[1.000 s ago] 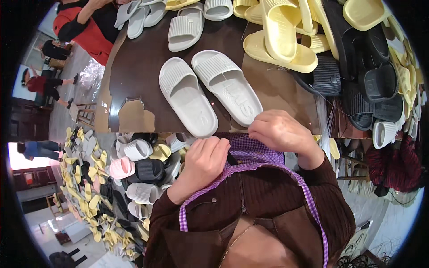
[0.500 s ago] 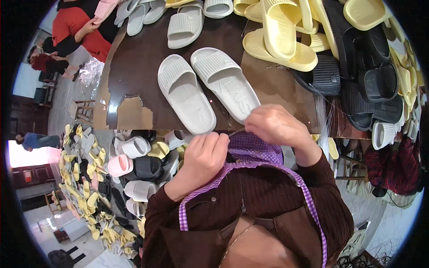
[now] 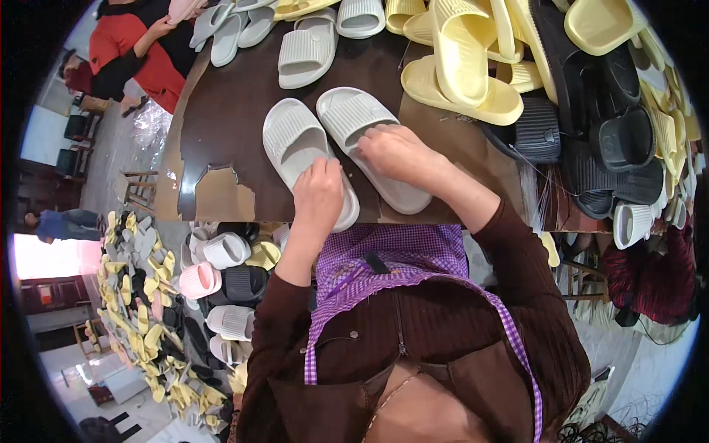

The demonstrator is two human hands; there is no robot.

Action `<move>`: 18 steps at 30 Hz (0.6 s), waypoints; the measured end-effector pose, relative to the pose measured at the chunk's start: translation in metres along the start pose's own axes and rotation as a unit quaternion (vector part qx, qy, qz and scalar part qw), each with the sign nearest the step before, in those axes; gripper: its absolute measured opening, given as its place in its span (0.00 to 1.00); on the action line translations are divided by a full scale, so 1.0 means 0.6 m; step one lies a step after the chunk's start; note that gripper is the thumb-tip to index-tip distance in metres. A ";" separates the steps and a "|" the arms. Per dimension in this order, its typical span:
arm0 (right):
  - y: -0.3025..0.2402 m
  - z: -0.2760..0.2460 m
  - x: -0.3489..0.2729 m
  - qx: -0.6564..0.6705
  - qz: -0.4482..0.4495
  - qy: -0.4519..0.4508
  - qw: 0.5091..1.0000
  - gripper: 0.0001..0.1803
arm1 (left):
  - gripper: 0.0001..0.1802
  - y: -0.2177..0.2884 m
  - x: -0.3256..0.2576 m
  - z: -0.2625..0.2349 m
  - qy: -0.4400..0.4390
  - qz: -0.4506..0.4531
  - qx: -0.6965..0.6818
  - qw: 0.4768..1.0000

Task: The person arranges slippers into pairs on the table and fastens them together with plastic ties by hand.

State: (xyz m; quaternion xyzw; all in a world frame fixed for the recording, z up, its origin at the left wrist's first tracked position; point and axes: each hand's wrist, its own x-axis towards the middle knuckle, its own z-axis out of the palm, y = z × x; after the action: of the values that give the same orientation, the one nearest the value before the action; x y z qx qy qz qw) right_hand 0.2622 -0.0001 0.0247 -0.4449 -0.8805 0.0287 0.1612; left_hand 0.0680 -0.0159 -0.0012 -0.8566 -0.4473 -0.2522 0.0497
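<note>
A pair of light grey slide slippers lies side by side on the dark brown table, toes pointing away from me. My left hand [image 3: 319, 192] is over the footbed of the left slipper [image 3: 295, 136], its fingers bent and drawn together. Over the right slipper [image 3: 402, 193], just behind its ribbed strap, is my right hand [image 3: 391, 151], also with curled fingers. The fingertips of both hands are hidden, so anything pinched in them does not show.
Yellow slippers [image 3: 461, 81] are piled at the far right, with black slippers [image 3: 538, 129] beside them. More grey slippers [image 3: 306, 52] line the far edge. Torn brown cardboard [image 3: 221, 196] lies at the left. A large heap of slippers [image 3: 148, 295] covers the floor; another person [image 3: 140, 55] stands far left.
Both hands have moved forward from the table's near edge onto the slippers, the right one also leftward. The slippers have stayed in about the same place on the table.
</note>
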 end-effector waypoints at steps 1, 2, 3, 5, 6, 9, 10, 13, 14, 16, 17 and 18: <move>-0.001 0.002 0.006 -0.010 0.003 -0.001 1.000 0.07 | 0.03 -0.006 0.006 0.004 0.003 -0.006 -0.008 1.000; -0.002 0.002 0.011 -0.019 0.006 -0.002 1.000 0.07 | 0.03 -0.012 0.011 0.007 0.006 -0.011 -0.017 1.000; -0.003 0.001 0.013 -0.020 0.004 -0.003 1.000 0.07 | 0.03 -0.017 0.014 0.008 0.009 -0.016 -0.026 0.999; -0.010 -0.005 0.004 0.003 0.004 -0.013 1.000 0.07 | 0.03 -0.025 0.014 0.007 0.014 -0.016 -0.032 0.999; -0.009 -0.013 0.000 0.012 0.007 -0.020 1.000 0.07 | 0.03 -0.026 0.016 0.007 0.018 -0.013 -0.041 0.999; -0.003 -0.041 -0.005 0.045 0.000 -0.024 0.999 0.07 | 0.03 -0.038 0.017 0.012 0.030 -0.013 -0.048 0.998; -0.002 -0.047 -0.005 0.062 -0.004 -0.025 0.998 0.08 | 0.04 -0.043 0.016 0.013 0.037 -0.014 -0.043 0.998; 0.005 -0.059 0.005 0.052 0.031 -0.045 0.997 0.07 | 0.04 -0.050 0.018 0.015 0.040 -0.022 -0.041 0.998; 0.008 -0.059 0.010 0.048 0.049 -0.054 0.996 0.07 | 0.04 -0.052 0.019 0.016 0.036 -0.028 -0.042 0.998; 0.018 -0.057 0.024 0.063 0.063 -0.006 0.996 0.07 | 0.04 -0.054 0.021 0.018 0.031 -0.034 -0.045 0.998; 0.025 -0.057 0.034 0.079 0.077 0.044 0.993 0.08 | 0.04 -0.053 0.023 0.019 0.035 -0.033 -0.036 0.998; 0.035 -0.056 0.043 0.093 0.093 0.095 0.987 0.08 | 0.05 -0.051 0.025 0.021 0.040 -0.030 -0.029 0.998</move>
State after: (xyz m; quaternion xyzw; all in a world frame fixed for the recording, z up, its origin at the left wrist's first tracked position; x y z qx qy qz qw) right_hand 0.2745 0.0295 0.0592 -0.5084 -0.8096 0.0833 0.2813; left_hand 0.0555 0.0174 -0.0090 -0.8330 -0.4633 -0.3005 0.0353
